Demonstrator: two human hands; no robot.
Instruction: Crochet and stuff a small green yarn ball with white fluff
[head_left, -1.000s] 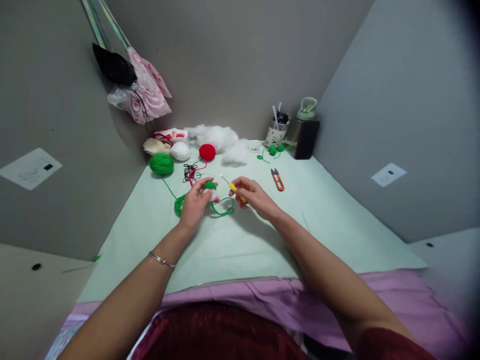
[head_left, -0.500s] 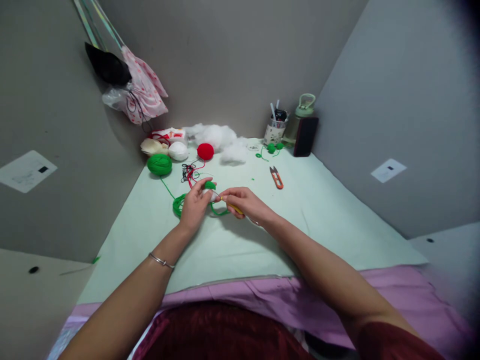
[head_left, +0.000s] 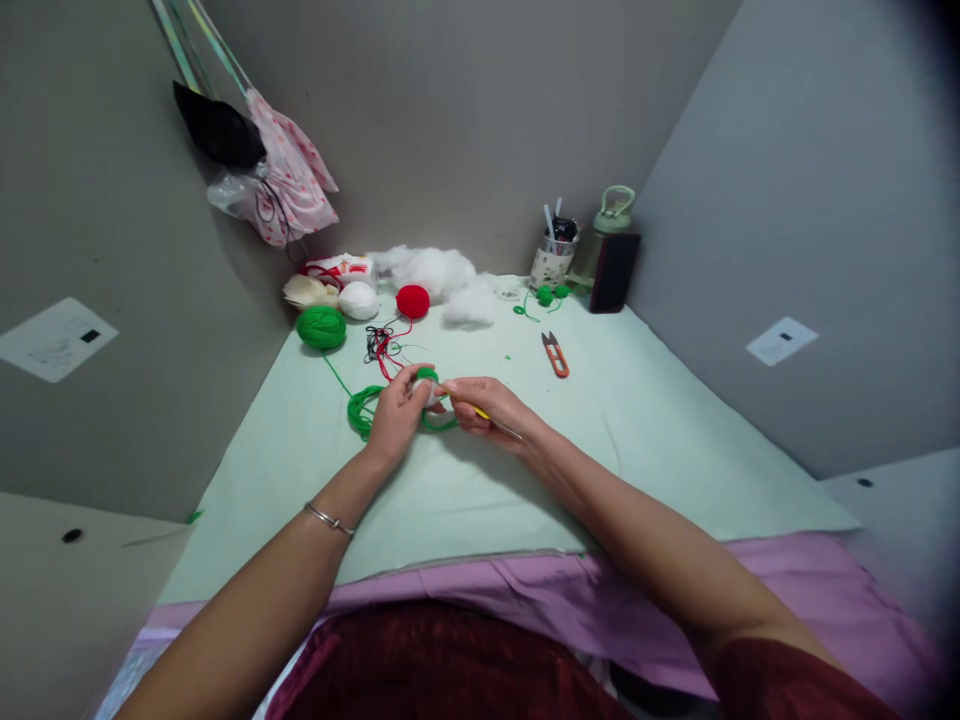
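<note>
My left hand [head_left: 399,412] is closed round a small green-and-white crochet piece [head_left: 426,388], with fingers behind it and the thumb in front. A yellow-handled crochet hook [head_left: 477,410] is gripped in my right hand [head_left: 491,408]; its tip meets the piece, and its rear end sticks out by my wrist. Where the hook enters the stitches is too small to make out. Green yarn [head_left: 441,424] loops below the piece between my hands. Beside my left hand lies a loose coil of green yarn [head_left: 361,410], linked by a strand to a green yarn ball [head_left: 321,328].
At the back are a white yarn ball [head_left: 359,300], a red yarn ball [head_left: 412,301], fluffy white stuffing [head_left: 435,272] and tangled black thread [head_left: 379,343]. Orange thread snips [head_left: 556,355] lie to the right. Behind them stand a pen cup [head_left: 552,262], a phone [head_left: 615,273] and a green bottle [head_left: 585,262].
My left hand and the piece have shifted slightly down and right. The hook has tilted in my right hand, and more of its yellow handle shows.
</note>
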